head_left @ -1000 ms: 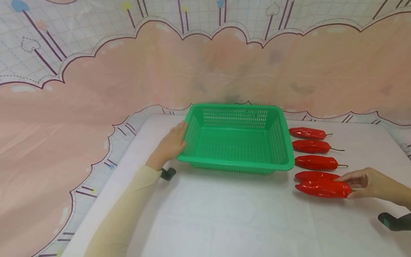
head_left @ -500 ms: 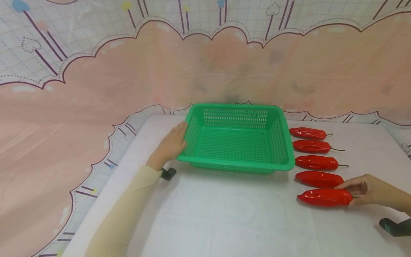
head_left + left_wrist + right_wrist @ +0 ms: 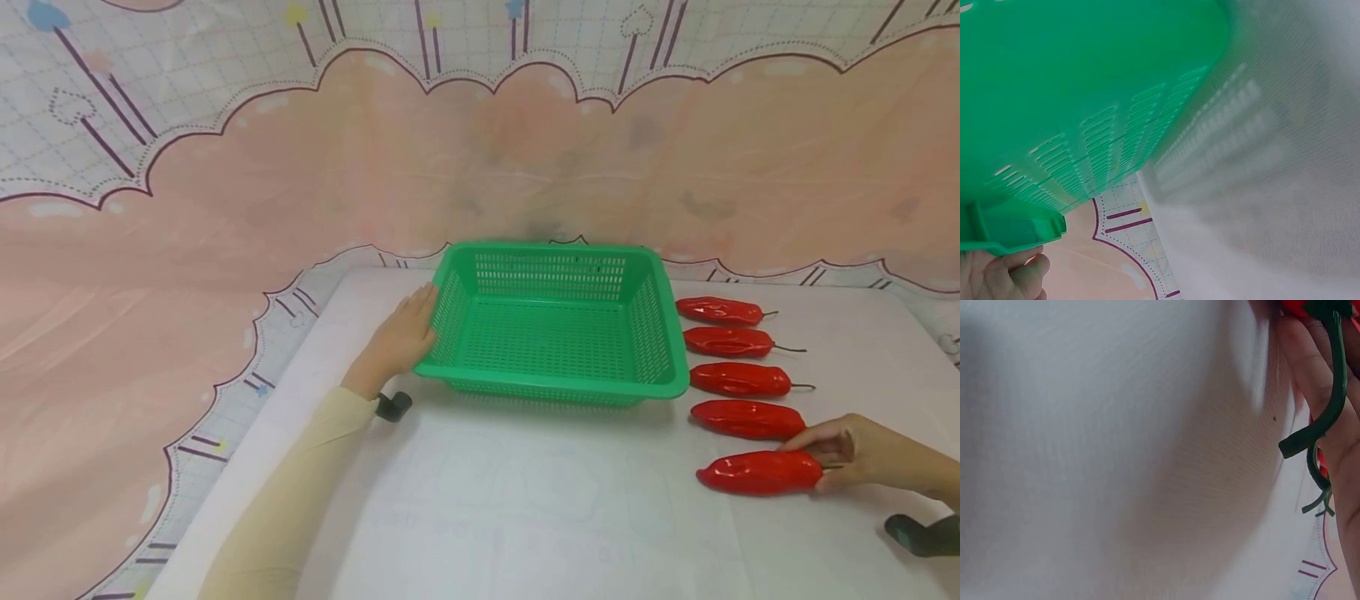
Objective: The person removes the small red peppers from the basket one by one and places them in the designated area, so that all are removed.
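My left hand [image 3: 401,333] rests with fairly straight fingers against the left side of a green plastic basket [image 3: 551,387]. In the left wrist view, its fingers [image 3: 1007,275] touch the basket's rim. To the right of the basket, my right hand [image 3: 862,454] holds the stem end of a red chili pepper [image 3: 761,473], which lies level at the front of a row. Its curved green stem [image 3: 1332,394] shows in the right wrist view, while most of the pepper is out of that picture. Just behind it lies another red chili pepper [image 3: 746,419].
More red chili peppers [image 3: 738,380] line up behind, beside the basket's right wall, stems pointing right. A white cloth [image 3: 525,500] covers the table, and a patterned curtain [image 3: 487,167] hangs behind. Black wrist mounts [image 3: 393,406] sit under both wrists.
My right hand has drawn the front chili pepper toward me, leaving a gap between it and the pepper behind. My left hand and the basket have stayed in place.
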`<state>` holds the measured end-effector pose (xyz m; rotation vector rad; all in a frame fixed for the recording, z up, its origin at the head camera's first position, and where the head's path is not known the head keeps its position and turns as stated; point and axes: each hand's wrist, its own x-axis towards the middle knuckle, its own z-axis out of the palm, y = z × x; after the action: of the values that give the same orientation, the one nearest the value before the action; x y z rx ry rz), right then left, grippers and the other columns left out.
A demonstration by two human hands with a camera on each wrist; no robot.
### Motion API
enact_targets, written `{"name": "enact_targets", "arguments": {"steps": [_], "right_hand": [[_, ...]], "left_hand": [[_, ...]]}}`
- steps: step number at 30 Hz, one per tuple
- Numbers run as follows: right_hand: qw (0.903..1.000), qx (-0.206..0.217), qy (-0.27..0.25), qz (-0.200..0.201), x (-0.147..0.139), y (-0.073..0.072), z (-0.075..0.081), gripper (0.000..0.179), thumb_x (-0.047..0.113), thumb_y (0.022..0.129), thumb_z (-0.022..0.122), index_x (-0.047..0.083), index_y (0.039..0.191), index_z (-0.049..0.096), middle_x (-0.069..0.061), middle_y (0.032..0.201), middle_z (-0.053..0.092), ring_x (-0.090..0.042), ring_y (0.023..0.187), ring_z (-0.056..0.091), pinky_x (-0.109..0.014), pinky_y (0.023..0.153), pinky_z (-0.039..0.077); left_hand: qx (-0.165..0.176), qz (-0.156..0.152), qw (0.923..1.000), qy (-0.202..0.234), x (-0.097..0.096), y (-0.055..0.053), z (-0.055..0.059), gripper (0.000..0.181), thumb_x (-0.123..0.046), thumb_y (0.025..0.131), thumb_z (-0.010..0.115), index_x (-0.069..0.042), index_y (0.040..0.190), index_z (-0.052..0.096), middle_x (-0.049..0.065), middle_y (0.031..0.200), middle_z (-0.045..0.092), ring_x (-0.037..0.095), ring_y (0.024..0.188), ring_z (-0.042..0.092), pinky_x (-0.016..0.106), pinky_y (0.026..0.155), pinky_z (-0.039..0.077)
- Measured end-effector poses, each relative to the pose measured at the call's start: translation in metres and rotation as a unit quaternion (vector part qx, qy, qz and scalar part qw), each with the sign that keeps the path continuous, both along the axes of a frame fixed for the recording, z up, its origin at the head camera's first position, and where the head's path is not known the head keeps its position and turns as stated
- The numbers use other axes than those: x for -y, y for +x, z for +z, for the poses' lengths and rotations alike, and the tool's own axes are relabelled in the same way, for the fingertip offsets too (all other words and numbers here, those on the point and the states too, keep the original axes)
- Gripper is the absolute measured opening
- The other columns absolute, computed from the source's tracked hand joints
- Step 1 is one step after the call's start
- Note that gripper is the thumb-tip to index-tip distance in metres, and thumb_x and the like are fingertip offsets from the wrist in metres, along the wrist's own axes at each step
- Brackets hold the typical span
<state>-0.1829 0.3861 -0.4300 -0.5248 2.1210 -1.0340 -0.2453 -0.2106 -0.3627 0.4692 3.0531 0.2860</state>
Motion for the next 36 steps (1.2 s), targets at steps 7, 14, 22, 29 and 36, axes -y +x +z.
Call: {"name": "enact_targets", "arguments": {"steps": [7, 14, 22, 29, 36], "right_hand": [[0.9982, 0.006, -0.057, 0.019, -0.004, 0.000, -0.002, 0.032, 0.007, 0.081, 0.069, 0.010, 0.113, 0.068, 0.039, 0.104, 0.056, 0.011, 0.091, 0.060, -0.024, 0.073, 0.059], [0.9979, 0.000, -0.061, 0.022, -0.004, 0.001, 0.000, 0.033, 0.004, 0.081, 0.068, 0.012, 0.113, 0.068, 0.039, 0.104, 0.055, 0.015, 0.090, 0.058, -0.023, 0.073, 0.059], [0.9970, -0.002, -0.072, 0.029, -0.005, 0.000, -0.001, 0.036, 0.001, 0.081, 0.067, 0.018, 0.114, 0.068, 0.039, 0.106, 0.054, 0.015, 0.091, 0.058, -0.023, 0.073, 0.059], [0.9904, -0.076, -0.096, 0.065, -0.007, -0.004, 0.000, 0.045, -0.003, 0.082, 0.063, 0.023, 0.119, 0.065, 0.034, 0.114, 0.057, 0.018, 0.100, 0.053, -0.015, 0.072, 0.056], [0.9858, -0.067, -0.139, 0.067, -0.007, -0.014, 0.013, 0.050, -0.009, 0.083, 0.058, 0.021, 0.122, 0.063, 0.027, 0.118, 0.061, 0.015, 0.106, 0.055, -0.012, 0.077, 0.053]], "left_hand": [[0.000, 0.001, 1.0000, -0.001, 0.000, -0.001, -0.001, 0.064, -0.017, 0.092, 0.029, 0.004, 0.149, 0.009, 0.020, 0.158, 0.009, 0.032, 0.147, 0.010, 0.042, 0.122, 0.012], [-0.003, 0.001, 1.0000, -0.003, 0.001, -0.001, -0.002, 0.064, -0.017, 0.092, 0.029, 0.005, 0.149, 0.010, 0.021, 0.157, 0.012, 0.032, 0.147, 0.011, 0.042, 0.122, 0.011], [-0.001, 0.003, 1.0000, 0.000, 0.000, 0.000, 0.000, 0.064, -0.018, 0.092, 0.030, 0.004, 0.149, 0.010, 0.020, 0.157, 0.012, 0.032, 0.147, 0.011, 0.042, 0.122, 0.011], [0.002, 0.003, 1.0000, -0.001, 0.000, -0.001, -0.001, 0.064, -0.018, 0.092, 0.029, 0.004, 0.149, 0.009, 0.020, 0.158, 0.009, 0.032, 0.147, 0.010, 0.042, 0.122, 0.011], [0.005, 0.002, 1.0000, 0.001, 0.000, -0.001, 0.000, 0.064, -0.017, 0.092, 0.030, 0.004, 0.149, 0.009, 0.020, 0.158, 0.010, 0.032, 0.147, 0.010, 0.042, 0.122, 0.011]]}}
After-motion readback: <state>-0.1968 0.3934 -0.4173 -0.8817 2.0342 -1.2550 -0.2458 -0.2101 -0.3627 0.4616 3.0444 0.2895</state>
